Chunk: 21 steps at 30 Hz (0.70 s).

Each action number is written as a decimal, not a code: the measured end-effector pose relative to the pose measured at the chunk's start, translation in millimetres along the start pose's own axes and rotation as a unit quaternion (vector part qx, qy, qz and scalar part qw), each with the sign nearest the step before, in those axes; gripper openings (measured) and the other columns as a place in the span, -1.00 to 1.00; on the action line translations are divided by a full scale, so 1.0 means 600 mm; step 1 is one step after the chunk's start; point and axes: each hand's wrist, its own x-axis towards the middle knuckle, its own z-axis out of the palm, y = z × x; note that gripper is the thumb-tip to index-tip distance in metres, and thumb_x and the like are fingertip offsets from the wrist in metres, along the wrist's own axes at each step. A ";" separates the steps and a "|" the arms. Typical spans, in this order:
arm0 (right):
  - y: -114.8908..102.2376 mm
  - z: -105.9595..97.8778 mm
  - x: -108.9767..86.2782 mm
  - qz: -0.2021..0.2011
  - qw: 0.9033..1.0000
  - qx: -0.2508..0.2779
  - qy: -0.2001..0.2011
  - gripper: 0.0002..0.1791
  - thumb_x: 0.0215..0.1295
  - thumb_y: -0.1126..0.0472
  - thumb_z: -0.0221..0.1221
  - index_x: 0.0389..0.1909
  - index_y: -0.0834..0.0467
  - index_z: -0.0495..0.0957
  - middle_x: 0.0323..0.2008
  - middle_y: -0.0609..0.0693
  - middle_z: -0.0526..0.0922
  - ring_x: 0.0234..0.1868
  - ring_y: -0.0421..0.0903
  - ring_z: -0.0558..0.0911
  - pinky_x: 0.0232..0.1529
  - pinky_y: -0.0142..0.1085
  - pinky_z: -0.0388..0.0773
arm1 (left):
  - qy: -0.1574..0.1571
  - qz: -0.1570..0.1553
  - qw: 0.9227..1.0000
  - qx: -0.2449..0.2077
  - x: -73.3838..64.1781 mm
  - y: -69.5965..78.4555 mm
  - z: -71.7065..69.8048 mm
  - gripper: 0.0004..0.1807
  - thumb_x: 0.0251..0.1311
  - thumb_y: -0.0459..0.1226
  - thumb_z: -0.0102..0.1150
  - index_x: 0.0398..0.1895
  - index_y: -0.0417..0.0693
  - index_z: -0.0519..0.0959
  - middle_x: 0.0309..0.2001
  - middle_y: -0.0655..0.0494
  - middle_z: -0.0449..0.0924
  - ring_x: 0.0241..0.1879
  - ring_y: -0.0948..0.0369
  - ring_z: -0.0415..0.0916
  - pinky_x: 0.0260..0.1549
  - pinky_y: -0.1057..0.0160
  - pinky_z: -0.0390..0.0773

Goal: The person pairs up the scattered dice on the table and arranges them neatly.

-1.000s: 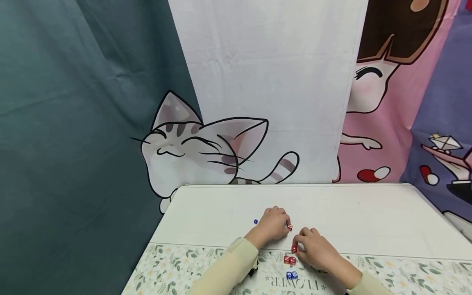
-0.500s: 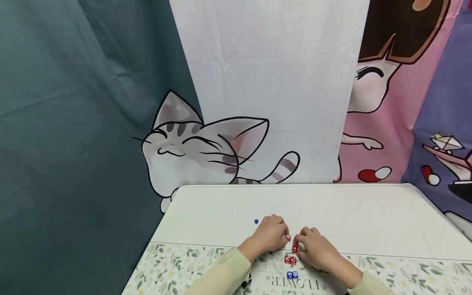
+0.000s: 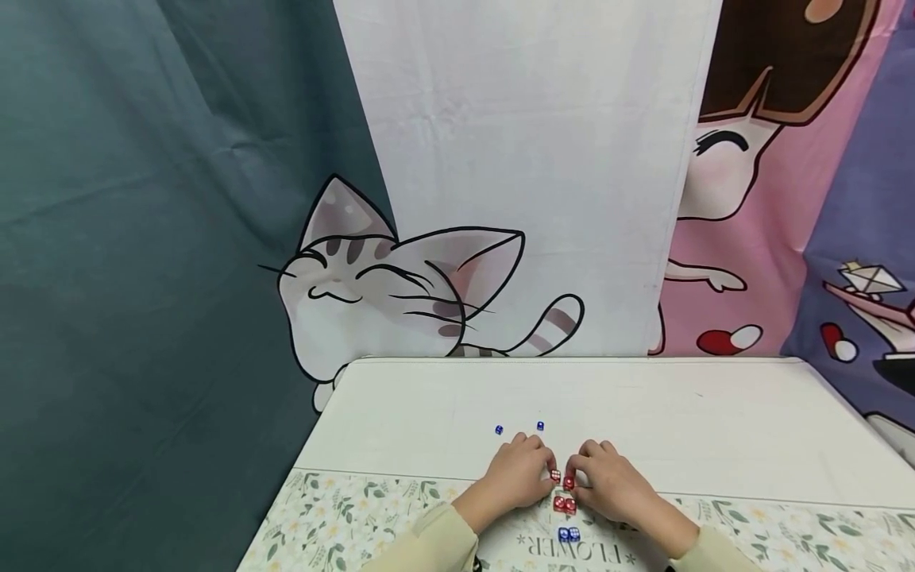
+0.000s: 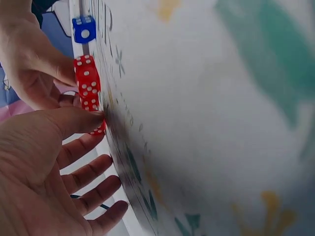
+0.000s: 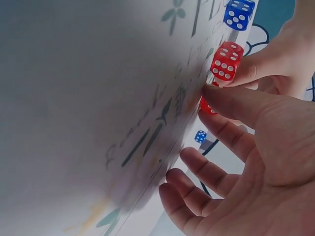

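My left hand (image 3: 516, 471) pinches a red die (image 3: 555, 475) between thumb and forefinger, low over the table. Across a small gap, my right hand (image 3: 608, 479) pinches another red die (image 3: 568, 483) the same way. In the left wrist view, the left thumb partly covers its die (image 4: 97, 129); the right thumb covers part of its own die (image 5: 208, 105) in the right wrist view. Just nearer to me, a pair of red dice (image 3: 565, 504) sits side by side. Nearer still lies a pair of blue dice (image 3: 569, 535), also side by side.
Two single blue dice, one at left (image 3: 499, 430) and one at right (image 3: 540, 426), lie on the white part of the table (image 3: 643, 413) beyond my hands. A floral mat (image 3: 343, 516) covers the near part. Printed curtains (image 3: 529, 159) hang behind the table.
My left hand has come toward me with its red die, close to the right hand's die. One far blue die, hidden before, now shows. The right hand has hardly moved.
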 end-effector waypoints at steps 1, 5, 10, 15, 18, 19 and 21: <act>-0.001 0.000 0.001 0.001 1.000 0.000 -0.001 -0.80 -0.05 0.05 0.37 -0.47 -0.20 0.50 -0.33 -0.21 0.36 -0.28 -0.17 0.31 -0.35 -0.23 0.31 | 0.000 -0.001 1.000 -0.003 -0.002 0.001 0.000 -0.83 -0.01 0.05 0.28 -0.35 0.35 0.57 -0.26 0.40 0.44 -0.24 0.35 0.30 -0.30 0.29 0.38; -0.002 0.003 0.002 -0.002 1.000 -0.002 0.005 -0.80 -0.05 0.05 0.37 -0.47 -0.19 0.51 -0.34 -0.21 0.37 -0.29 -0.17 0.31 -0.35 -0.22 0.32 | 0.000 -0.005 1.000 -0.013 -0.007 0.003 -0.001 -0.83 -0.04 0.04 0.30 -0.38 0.35 0.57 -0.28 0.40 0.43 -0.26 0.36 0.29 -0.33 0.30 0.36; -0.002 0.003 0.002 -0.015 1.000 -0.004 0.018 -0.81 -0.05 0.05 0.36 -0.45 -0.18 0.52 -0.34 -0.20 0.37 -0.27 -0.16 0.33 -0.34 -0.22 0.33 | 0.004 -0.013 1.000 -0.012 -0.009 0.004 0.001 -0.84 -0.04 0.04 0.30 -0.41 0.34 0.56 -0.29 0.40 0.43 -0.27 0.35 0.29 -0.34 0.30 0.35; -0.002 0.004 0.004 -0.016 1.000 -0.005 0.017 -0.81 -0.05 0.05 0.36 -0.46 -0.19 0.51 -0.34 -0.20 0.36 -0.28 -0.17 0.32 -0.34 -0.21 0.33 | 0.010 -0.016 1.000 -0.009 -0.009 0.006 0.002 -0.84 -0.05 0.05 0.30 -0.42 0.34 0.56 -0.30 0.41 0.42 -0.27 0.35 0.29 -0.35 0.29 0.35; -0.003 0.005 0.004 -0.008 1.000 -0.003 0.013 -0.80 -0.06 0.05 0.36 -0.47 -0.21 0.50 -0.35 -0.22 0.35 -0.29 -0.18 0.30 -0.34 -0.22 0.32 | 0.009 -0.017 1.000 -0.010 -0.011 0.007 0.002 -0.84 -0.04 0.05 0.30 -0.42 0.34 0.55 -0.30 0.41 0.42 -0.28 0.35 0.28 -0.35 0.29 0.35; -0.003 0.005 0.005 -0.006 1.000 -0.003 0.011 -0.80 -0.06 0.05 0.36 -0.47 -0.21 0.50 -0.35 -0.22 0.35 -0.29 -0.18 0.30 -0.34 -0.23 0.32 | 0.008 -0.017 1.000 -0.010 -0.011 0.007 0.001 -0.84 -0.04 0.05 0.30 -0.42 0.35 0.55 -0.30 0.41 0.42 -0.28 0.35 0.28 -0.35 0.30 0.35; -0.002 0.006 0.006 -0.003 1.000 -0.003 0.009 -0.80 -0.06 0.04 0.36 -0.47 -0.22 0.50 -0.35 -0.22 0.35 -0.30 -0.19 0.29 -0.35 -0.23 0.31 | 0.006 -0.018 1.000 -0.011 -0.011 0.007 0.001 -0.84 -0.04 0.04 0.30 -0.42 0.35 0.55 -0.30 0.41 0.43 -0.28 0.35 0.28 -0.35 0.30 0.35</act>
